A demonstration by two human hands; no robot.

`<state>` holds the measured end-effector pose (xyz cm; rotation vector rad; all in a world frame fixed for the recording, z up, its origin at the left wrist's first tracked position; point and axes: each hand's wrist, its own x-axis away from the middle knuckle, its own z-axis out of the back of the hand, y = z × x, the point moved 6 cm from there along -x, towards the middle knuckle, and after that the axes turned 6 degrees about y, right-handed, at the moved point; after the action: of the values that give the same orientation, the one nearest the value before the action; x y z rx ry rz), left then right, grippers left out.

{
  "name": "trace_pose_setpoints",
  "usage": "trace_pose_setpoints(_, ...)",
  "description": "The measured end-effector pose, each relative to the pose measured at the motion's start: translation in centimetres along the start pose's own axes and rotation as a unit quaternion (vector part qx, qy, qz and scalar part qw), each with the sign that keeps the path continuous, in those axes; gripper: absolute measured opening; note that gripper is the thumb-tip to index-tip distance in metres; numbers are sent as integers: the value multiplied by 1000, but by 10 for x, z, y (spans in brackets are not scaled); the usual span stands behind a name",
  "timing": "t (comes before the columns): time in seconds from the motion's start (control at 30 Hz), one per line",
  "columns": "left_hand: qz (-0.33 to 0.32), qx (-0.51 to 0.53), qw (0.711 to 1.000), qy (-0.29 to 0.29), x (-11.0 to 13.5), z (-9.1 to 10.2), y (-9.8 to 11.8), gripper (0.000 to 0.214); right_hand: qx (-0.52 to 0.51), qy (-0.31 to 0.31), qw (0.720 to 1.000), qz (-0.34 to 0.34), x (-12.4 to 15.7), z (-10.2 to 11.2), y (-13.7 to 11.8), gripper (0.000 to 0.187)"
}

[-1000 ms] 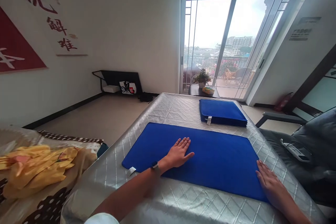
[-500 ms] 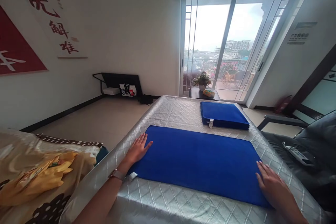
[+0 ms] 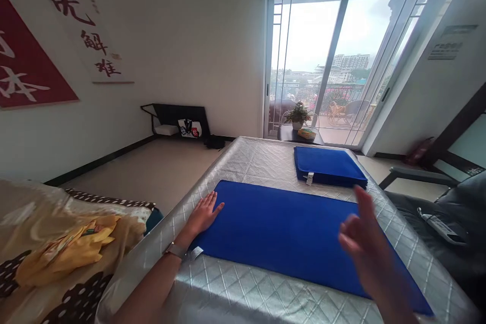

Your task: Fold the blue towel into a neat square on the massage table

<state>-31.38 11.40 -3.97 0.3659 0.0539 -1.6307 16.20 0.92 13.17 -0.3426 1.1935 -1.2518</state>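
Observation:
A large blue cloth [image 3: 288, 228] lies flat on a silver quilted surface [image 3: 258, 162]. My left hand [image 3: 203, 215] rests flat, fingers apart, on the cloth's left edge, by a small white tag [image 3: 196, 252]. My right hand [image 3: 366, 243] is lifted off the cloth and hangs blurred above its right part, fingers loosely spread, holding nothing. Farther back on the same surface sits a folded blue cloth [image 3: 328, 166] with a white tag on its front edge.
A bundle of yellow and dotted fabric [image 3: 64, 248] lies at the left. A dark chair [image 3: 444, 212] with a remote on it stands at the right. Behind are glass balcony doors [image 3: 334, 61], a small table with a potted plant [image 3: 298, 116] and a black stand [image 3: 176, 116].
My left hand slid from the cloth's middle to its left edge. My right hand rose from the right edge and moved inward over the cloth. The view shifted slightly.

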Motion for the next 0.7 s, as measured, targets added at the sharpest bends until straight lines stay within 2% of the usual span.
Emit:
trace_pose_setpoints(0.1,2,1,1000,-1,0,-1,1,82,-33,15,991,-131,-51,-20,32,90)
trace_pose_setpoints(0.17,5,-2,1000,-5,0,1,0,82,-46,25,979,-196,-73,-28,52,91)
trace_pose_setpoints(0.23,9,-14,1000,-11,1,3,-1,82,-27,33,977,-209,-83,-36,65,87)
trace_pose_setpoints(0.3,13,-33,999,-10,-1,9,3,82,23,23,981,-192,-79,-49,73,77)
trace_pose_setpoints(0.37,5,-46,999,4,-6,14,22,81,92,-12,985,-146,-66,-71,74,64)
trace_pose_setpoints(0.43,-33,-35,999,12,-16,15,63,78,160,-64,982,-79,-50,-99,72,55)
trace_pose_setpoints(0.5,-105,0,994,2,-27,7,127,72,230,-115,966,-25,-37,-128,72,54)
trace_pose_setpoints(0.6,-219,62,974,-9,-40,-14,232,66,333,-188,924,-3,-24,-160,84,59)
trace_pose_setpoints(0.67,-252,83,964,-16,-46,-29,282,62,378,-230,897,-1,-18,-172,95,60)
trace_pose_setpoints(0.7,-257,87,962,-18,-48,-35,297,62,391,-244,887,0,-16,-174,100,60)
